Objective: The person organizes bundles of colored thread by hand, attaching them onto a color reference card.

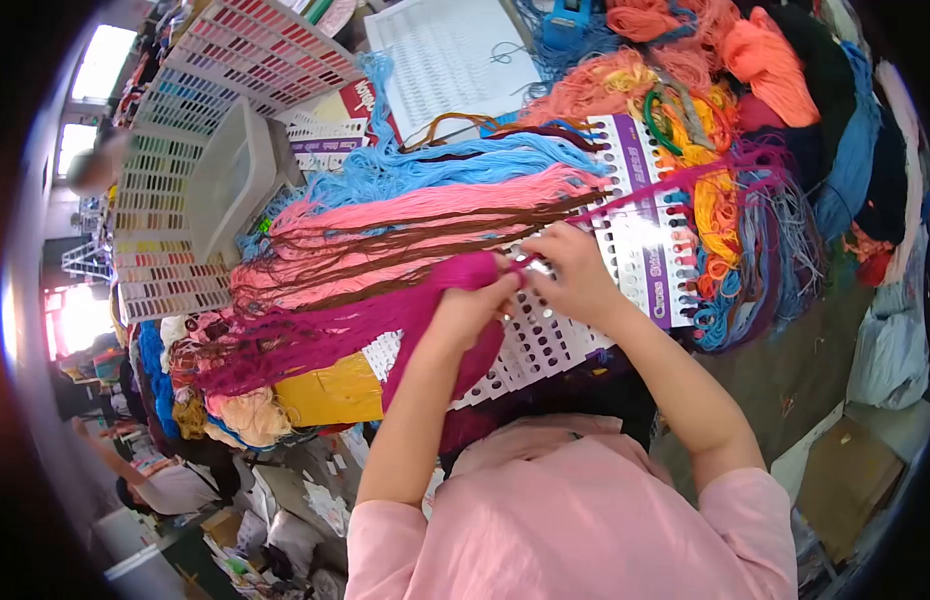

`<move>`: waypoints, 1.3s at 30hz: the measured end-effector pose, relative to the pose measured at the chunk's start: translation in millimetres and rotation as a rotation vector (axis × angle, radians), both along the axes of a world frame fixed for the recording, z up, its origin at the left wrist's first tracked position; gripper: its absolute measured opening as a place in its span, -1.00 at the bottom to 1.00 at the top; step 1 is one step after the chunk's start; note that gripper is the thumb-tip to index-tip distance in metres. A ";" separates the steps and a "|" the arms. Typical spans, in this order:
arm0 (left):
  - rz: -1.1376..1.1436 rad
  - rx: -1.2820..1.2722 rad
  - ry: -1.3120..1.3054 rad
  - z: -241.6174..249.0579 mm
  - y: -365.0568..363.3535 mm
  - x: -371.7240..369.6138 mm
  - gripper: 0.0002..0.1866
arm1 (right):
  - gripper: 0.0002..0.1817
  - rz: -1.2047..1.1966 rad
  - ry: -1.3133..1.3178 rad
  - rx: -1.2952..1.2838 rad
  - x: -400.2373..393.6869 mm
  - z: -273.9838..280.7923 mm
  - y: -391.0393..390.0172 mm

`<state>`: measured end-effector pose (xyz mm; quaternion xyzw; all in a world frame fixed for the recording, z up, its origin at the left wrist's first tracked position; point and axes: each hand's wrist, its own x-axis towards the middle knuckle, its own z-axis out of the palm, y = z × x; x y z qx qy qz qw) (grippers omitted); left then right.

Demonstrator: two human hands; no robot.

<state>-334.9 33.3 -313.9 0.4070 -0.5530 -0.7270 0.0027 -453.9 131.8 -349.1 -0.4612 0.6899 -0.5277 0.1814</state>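
Magenta thread [315, 345] trails leftward in a thick bundle from my left hand [477, 298], whose fingers are wrapped round it. Beside it, my right hand [568, 268] pinches a magenta strand, close to the left fingertips. More of that thread stretches up and right across a white and purple punched card [640, 190]. Below my hands lie other white cards with holes [545, 345]. Pink thread [385, 222], brown strands and light blue thread [465, 160] are laid out left of the purple card, their right ends at its holes.
A colour chart rack [165, 170] and a white plastic tub [235, 170] stand at the left. Orange, yellow and blue skeins [710, 190] lie at the right. A printed sheet [450, 70] is at the back. Another person [175, 487] is at the lower left.
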 end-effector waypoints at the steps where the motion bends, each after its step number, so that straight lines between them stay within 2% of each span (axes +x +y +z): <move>1: 0.036 -0.070 -0.032 3.7 -1.7 6.7 -0.88 | -0.74 0.010 0.134 0.055 2.5 0.0 0.1; 2: 0.168 -0.023 -0.169 16.1 -8.9 16.0 -0.86 | -0.63 0.006 0.262 0.127 4.2 3.4 0.9; 3: 0.211 0.051 -0.303 25.0 -24.5 37.7 -0.82 | -0.63 -0.005 0.266 0.158 5.7 3.9 1.4; 4: 0.171 0.068 -0.129 28.2 -42.7 66.4 -0.73 | -0.62 -0.012 0.270 0.186 6.8 4.5 1.0; 5: 0.319 0.182 -0.130 38.0 -61.0 92.9 -0.75 | -0.62 -0.013 0.276 0.212 7.6 4.9 0.3; 6: 0.388 0.195 0.028 45.5 -78.3 124.5 -0.74 | -0.63 -0.038 0.290 0.187 9.3 2.2 -1.1; 8: 0.550 0.038 0.067 76.0 -96.3 164.2 -0.76 | -0.62 -0.034 0.294 0.203 10.0 5.1 -2.0; 9: 0.560 0.039 0.249 78.6 -114.8 193.0 -0.79 | -0.62 -0.029 0.299 0.212 10.5 6.9 -2.1; 10: 0.811 0.118 0.337 90.4 -122.8 199.8 -0.83 | -0.64 -0.038 0.308 0.203 11.0 8.2 -2.2; 11: 0.973 0.267 0.561 97.1 -137.6 215.2 -0.86 | -0.64 -0.028 0.319 0.210 11.2 8.4 -1.5; 13: 1.009 0.092 0.529 115.8 -145.6 234.3 -0.82 | -0.64 -0.017 0.339 0.218 11.2 7.8 -0.5; 14: 0.897 0.011 0.465 117.8 -141.5 240.2 -0.81 | -0.64 -0.032 0.359 0.197 12.3 8.1 -0.2; 17: 0.574 -0.135 0.284 119.7 -60.4 188.4 -0.76 | -0.63 -0.045 0.309 0.165 14.8 11.9 0.1; 18: 0.635 -0.141 0.206 114.6 -27.2 163.9 -0.73 | -0.75 -0.083 0.280 0.076 19.1 13.4 -1.0; 19: 0.587 0.118 0.335 104.9 -8.8 153.4 -0.70 | -0.77 -0.060 0.187 0.049 24.3 17.3 -0.1; 21: 0.392 0.305 0.482 88.4 12.0 132.6 -0.65 | -0.82 -0.014 -0.003 -0.001 37.0 30.2 5.2; 22: 0.365 0.336 0.471 86.0 19.1 116.2 -0.60 | -0.90 -0.023 0.041 -0.104 45.2 36.5 7.1; 24: 0.349 0.378 0.447 81.4 29.3 96.9 -0.56 | -0.92 0.102 -0.319 -0.007 62.0 56.2 15.7; 25: 0.290 0.291 0.393 82.2 35.1 89.6 -0.48 | -0.93 0.159 -0.498 0.042 69.4 66.7 19.6; 27: 0.257 0.322 0.441 79.5 43.0 82.7 -0.48 | -0.92 0.230 -0.884 0.077 83.9 91.0 23.1; 28: 0.142 0.302 0.437 76.8 41.3 85.7 -0.46 | -0.91 0.266 -1.078 0.095 88.5 97.2 23.3; 31: 0.211 0.502 0.535 77.8 41.2 88.1 -0.43 | -0.90 0.265 -1.077 0.090 88.9 93.5 26.0; 32: 0.286 0.523 0.525 81.0 42.6 88.9 -0.39 | -0.89 0.303 -1.103 0.050 87.1 92.4 27.0; 35: 0.292 0.498 0.486 72.2 45.2 96.9 -0.38 | -0.89 0.269 -1.195 0.059 89.9 92.1 25.6; 36: 0.282 0.448 0.449 76.3 48.3 93.9 -0.36 | -0.89 0.223 -1.059 0.143 93.3 96.9 22.6; 39: 0.189 0.519 0.562 74.4 46.5 94.2 -0.35 | -0.90 0.266 -1.021 0.185 97.6 102.3 23.6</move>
